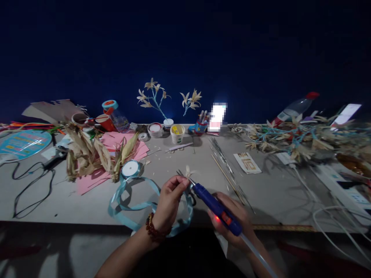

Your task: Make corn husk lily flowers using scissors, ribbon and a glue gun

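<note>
My left hand (173, 192) pinches a small pale husk flower (188, 172) between thumb and forefinger. In my right hand (226, 216) is a blue hot glue gun (213, 202), its red light lit and a translucent glue stick (257, 253) trailing from the back. The gun's nozzle points at the base of the flower, close to my left fingertips; whether they touch I cannot tell. Loops of light blue ribbon (124, 220) lie around my left wrist and run to a ribbon spool (130, 168). Dark metal tips (179, 172) show behind my left fingers, the rest hidden.
Dried corn husks (84, 154) lie on pink paper (92, 183) at left. Wires (222, 156), a small card (247, 163) and husk flower branches (266, 135) are to the right, near a power strip (342, 189). Tubs, including a white cup (177, 135), line the back.
</note>
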Demonstrator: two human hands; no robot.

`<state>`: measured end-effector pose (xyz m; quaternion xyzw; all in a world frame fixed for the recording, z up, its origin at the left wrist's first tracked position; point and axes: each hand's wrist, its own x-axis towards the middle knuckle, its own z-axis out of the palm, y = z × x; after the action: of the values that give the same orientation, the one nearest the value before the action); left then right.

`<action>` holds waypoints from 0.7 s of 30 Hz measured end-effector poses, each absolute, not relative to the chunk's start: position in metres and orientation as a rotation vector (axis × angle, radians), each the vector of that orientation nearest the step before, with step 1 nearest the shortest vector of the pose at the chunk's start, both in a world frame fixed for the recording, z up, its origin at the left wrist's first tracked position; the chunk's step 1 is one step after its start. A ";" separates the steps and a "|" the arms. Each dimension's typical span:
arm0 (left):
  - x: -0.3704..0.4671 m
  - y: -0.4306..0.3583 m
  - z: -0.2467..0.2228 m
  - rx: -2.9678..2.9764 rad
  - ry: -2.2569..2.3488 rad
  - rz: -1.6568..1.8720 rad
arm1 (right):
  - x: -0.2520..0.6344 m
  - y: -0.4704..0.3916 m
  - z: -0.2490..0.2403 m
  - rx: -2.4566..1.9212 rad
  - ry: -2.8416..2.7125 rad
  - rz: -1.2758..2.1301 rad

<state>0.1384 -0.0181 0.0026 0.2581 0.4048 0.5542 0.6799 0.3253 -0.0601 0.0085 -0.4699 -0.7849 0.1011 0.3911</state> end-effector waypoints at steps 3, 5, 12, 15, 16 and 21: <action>0.139 -0.018 0.003 0.570 0.902 1.254 | 0.323 -0.058 0.010 -1.199 -2.006 0.254; 0.139 -0.018 0.003 0.570 0.903 1.256 | 0.322 -0.058 0.012 -1.203 -2.007 0.257; 0.139 -0.018 0.001 0.587 0.898 1.257 | 0.324 -0.059 0.013 -1.232 -2.027 0.324; 0.139 -0.018 0.000 0.592 0.894 1.258 | 0.325 -0.059 0.012 -1.210 -2.013 0.306; 0.139 -0.018 0.000 0.590 0.894 1.258 | 0.325 -0.059 0.012 -1.199 -2.011 0.309; 0.140 -0.019 0.002 0.582 0.895 1.245 | 0.325 -0.059 0.012 -1.227 -2.014 0.292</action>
<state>0.1398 -0.0191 0.0019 0.2593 0.3992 0.5551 0.6821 0.3250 -0.0589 0.0117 -0.4789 -0.7863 0.1139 0.3734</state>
